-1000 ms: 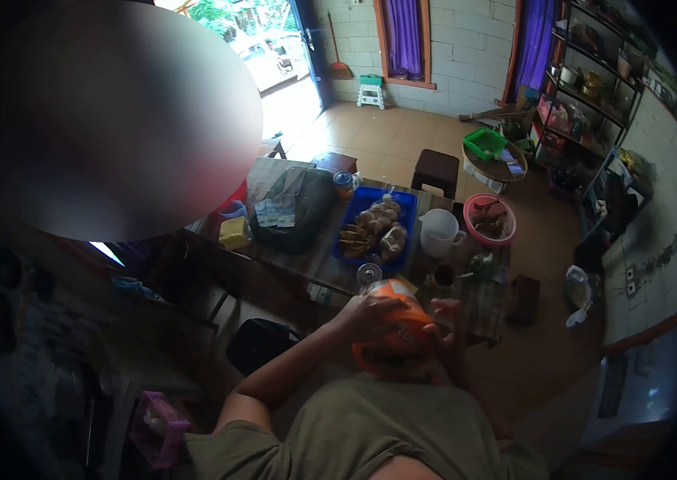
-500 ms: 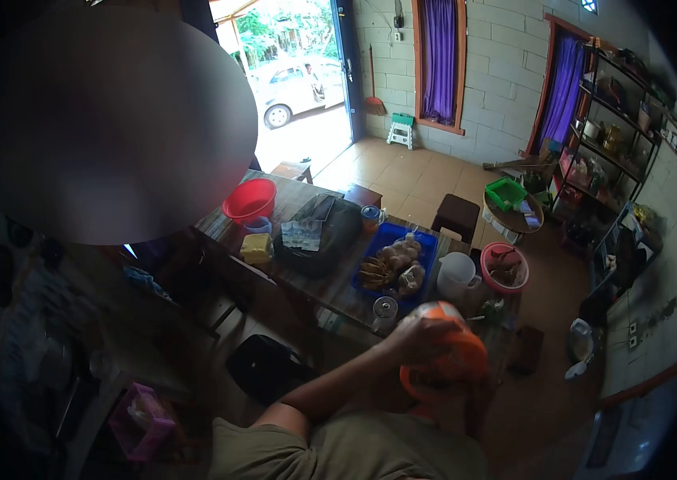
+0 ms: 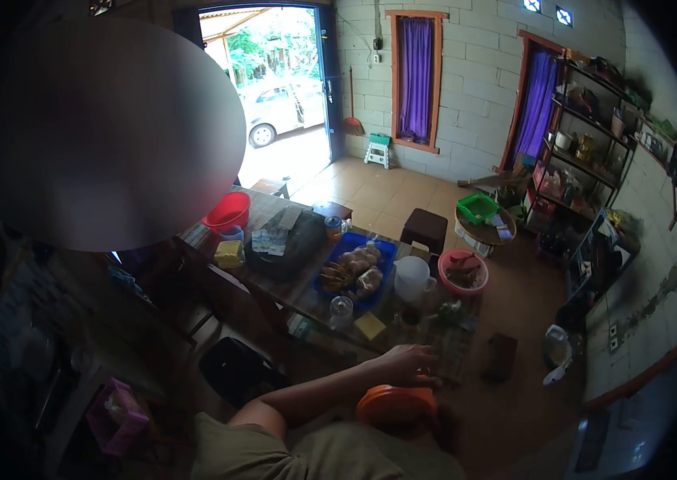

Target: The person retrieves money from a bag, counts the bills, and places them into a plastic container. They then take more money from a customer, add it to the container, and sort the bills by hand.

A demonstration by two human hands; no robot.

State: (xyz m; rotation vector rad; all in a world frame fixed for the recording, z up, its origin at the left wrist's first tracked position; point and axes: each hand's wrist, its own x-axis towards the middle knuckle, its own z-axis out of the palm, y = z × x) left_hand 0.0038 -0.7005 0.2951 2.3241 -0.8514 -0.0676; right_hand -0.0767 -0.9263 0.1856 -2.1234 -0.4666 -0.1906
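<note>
My left hand (image 3: 410,366) lies at the near edge of the wooden table (image 3: 306,298), right at the far rim of a round orange container (image 3: 397,406) held low against my olive shirt. The fingers point right, and whether they grip the rim is unclear. My left forearm runs back from that hand to my shoulder. My right hand is out of sight. Closest on the table are a small glass jar (image 3: 341,312) and a yellow block (image 3: 370,326).
The table holds a blue tray of breads (image 3: 354,272), a white jug (image 3: 412,278), a pink bowl (image 3: 462,272), a dark bag (image 3: 290,240) and a red basin (image 3: 228,212). A stool (image 3: 425,228) stands beyond; shelves (image 3: 594,120) line the right wall. A black bin (image 3: 238,372) sits below left.
The orange container has dropped from in front of the table to low against my chest. My left hand moved down with it, and my right hand has left the view.
</note>
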